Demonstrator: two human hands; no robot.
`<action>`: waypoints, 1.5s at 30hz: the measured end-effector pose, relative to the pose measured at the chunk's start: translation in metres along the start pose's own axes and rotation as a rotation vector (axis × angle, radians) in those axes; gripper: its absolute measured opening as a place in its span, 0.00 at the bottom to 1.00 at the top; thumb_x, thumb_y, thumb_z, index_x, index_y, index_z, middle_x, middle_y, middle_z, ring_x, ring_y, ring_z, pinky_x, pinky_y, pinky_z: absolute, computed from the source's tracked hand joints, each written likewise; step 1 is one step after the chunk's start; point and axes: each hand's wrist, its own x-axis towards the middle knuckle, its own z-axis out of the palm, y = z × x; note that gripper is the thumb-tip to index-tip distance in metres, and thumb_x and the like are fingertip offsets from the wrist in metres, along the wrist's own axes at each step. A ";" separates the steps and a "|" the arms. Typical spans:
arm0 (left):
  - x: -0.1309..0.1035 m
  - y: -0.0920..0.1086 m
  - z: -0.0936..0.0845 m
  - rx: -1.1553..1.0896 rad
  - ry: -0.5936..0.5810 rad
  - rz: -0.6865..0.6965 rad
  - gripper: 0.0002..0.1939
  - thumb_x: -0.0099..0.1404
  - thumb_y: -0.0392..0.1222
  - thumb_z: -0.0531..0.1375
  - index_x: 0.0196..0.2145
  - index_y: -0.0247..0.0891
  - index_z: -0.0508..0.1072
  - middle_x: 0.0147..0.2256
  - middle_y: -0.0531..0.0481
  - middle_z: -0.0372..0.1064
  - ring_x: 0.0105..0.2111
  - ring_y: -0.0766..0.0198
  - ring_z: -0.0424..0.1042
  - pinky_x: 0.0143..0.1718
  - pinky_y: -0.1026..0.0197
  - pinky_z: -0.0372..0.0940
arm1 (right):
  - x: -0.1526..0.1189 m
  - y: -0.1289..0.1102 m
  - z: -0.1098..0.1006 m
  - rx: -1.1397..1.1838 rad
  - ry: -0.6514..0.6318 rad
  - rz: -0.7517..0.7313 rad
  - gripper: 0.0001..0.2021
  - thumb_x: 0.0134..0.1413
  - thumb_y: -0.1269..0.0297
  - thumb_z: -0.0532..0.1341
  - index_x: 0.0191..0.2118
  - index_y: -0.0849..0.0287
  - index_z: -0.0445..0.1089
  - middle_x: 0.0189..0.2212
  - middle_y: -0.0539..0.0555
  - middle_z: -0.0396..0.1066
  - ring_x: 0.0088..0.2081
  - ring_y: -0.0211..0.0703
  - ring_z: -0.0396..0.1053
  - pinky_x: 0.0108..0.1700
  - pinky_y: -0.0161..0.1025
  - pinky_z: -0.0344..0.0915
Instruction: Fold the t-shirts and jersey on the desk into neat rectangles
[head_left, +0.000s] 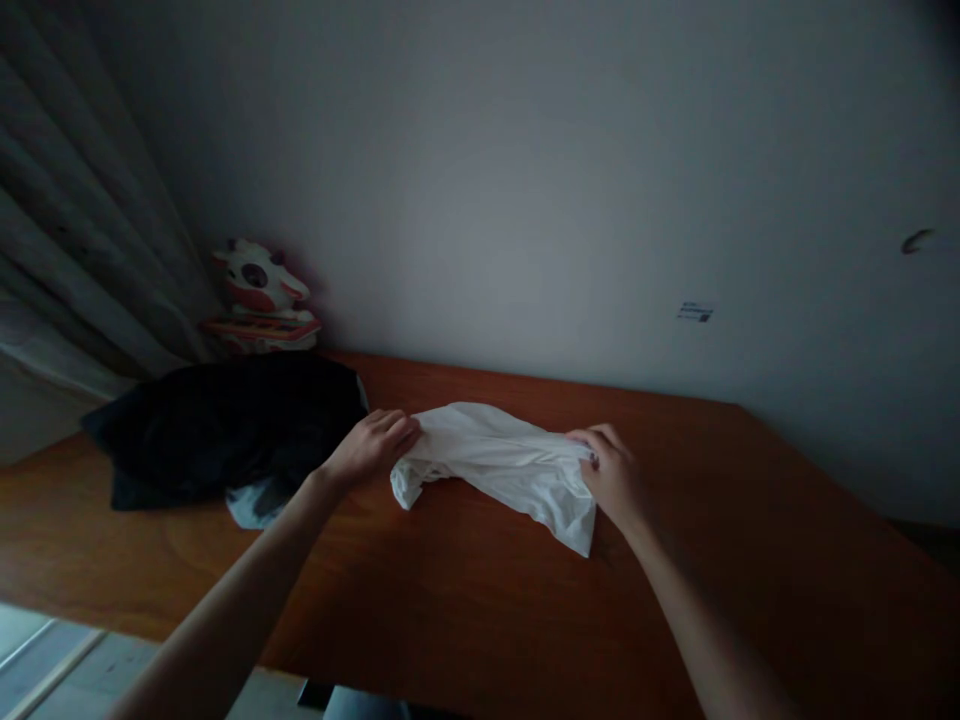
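Observation:
A crumpled white cloth (495, 450) stretches between my two hands over the brown wooden table. Its left end is pinched by my left hand (375, 443), with a small bunched part hanging just below the fingers. My right hand (609, 470) grips the cloth near its right end, and a loose corner droops toward the table's front edge. The fingertips of both hands are partly hidden by the fabric.
Black cloth (225, 425) lies in a heap on the left of the table (450, 620), with a pale grey-blue piece (259, 502) under its front. A cow-shaped toy (262, 290) with a keyboard stands behind it, beside a curtain (67, 220). A wall rises along the back.

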 end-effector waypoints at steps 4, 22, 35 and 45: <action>-0.011 -0.015 -0.028 0.156 -0.041 0.024 0.13 0.70 0.40 0.51 0.40 0.43 0.76 0.35 0.45 0.73 0.36 0.56 0.74 0.43 0.56 0.70 | 0.009 0.020 -0.035 -0.092 0.119 0.015 0.22 0.44 0.76 0.56 0.44 0.53 0.76 0.43 0.57 0.73 0.45 0.53 0.73 0.51 0.48 0.69; -0.004 0.055 0.041 -0.005 -0.450 -0.304 0.15 0.64 0.54 0.61 0.39 0.40 0.75 0.40 0.43 0.77 0.43 0.49 0.76 0.47 0.52 0.68 | -0.034 0.005 0.001 0.172 -0.459 0.278 0.14 0.44 0.73 0.59 0.38 0.57 0.76 0.34 0.55 0.79 0.38 0.50 0.76 0.41 0.40 0.69; -0.029 0.069 -0.011 -0.102 -0.547 -0.274 0.18 0.74 0.49 0.50 0.34 0.41 0.74 0.34 0.46 0.78 0.34 0.56 0.79 0.35 0.59 0.67 | -0.048 -0.039 -0.079 0.087 -0.526 0.229 0.13 0.39 0.75 0.55 0.28 0.53 0.74 0.33 0.55 0.77 0.38 0.49 0.75 0.41 0.39 0.69; 0.050 0.011 -0.017 -1.016 0.133 -0.689 0.23 0.62 0.63 0.63 0.40 0.41 0.68 0.33 0.48 0.77 0.33 0.62 0.77 0.36 0.60 0.73 | 0.037 0.002 -0.048 0.644 -0.483 0.752 0.17 0.50 0.48 0.69 0.38 0.57 0.76 0.34 0.57 0.80 0.35 0.49 0.77 0.38 0.43 0.77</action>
